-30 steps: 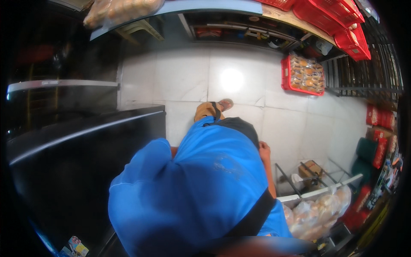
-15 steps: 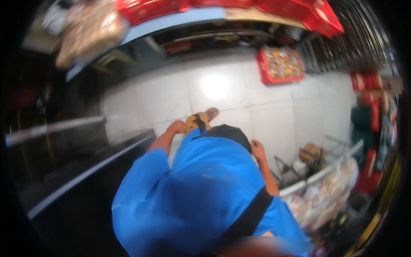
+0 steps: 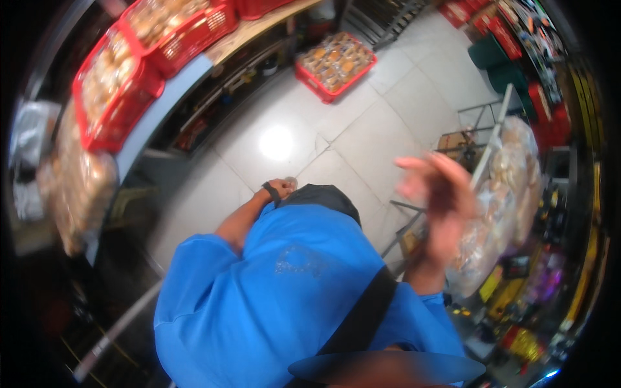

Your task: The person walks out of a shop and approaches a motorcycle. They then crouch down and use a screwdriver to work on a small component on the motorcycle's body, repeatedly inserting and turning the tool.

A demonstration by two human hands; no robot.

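Note:
My left hand hangs low at the left of my waist, a black band on its wrist, its fingers curled; whatever they hold, if anything, is too small to make out. My right hand is raised and blurred, fingers apart with nothing visible between them, in front of a rail on a metal frame that bears plastic bags of bread. I wear a blue shirt and a dark strap across it.
Red crates of bread and bagged loaves sit on a counter at upper left. A red crate of packaged buns rests on the tiled floor. A metal rack stands beyond; red and green crates are stacked at right.
The view has swung rightward, bringing the floor crate left and the counter crates down the left side. My right hand has risen from hip level; my left hand has come into view since the earliest frame.

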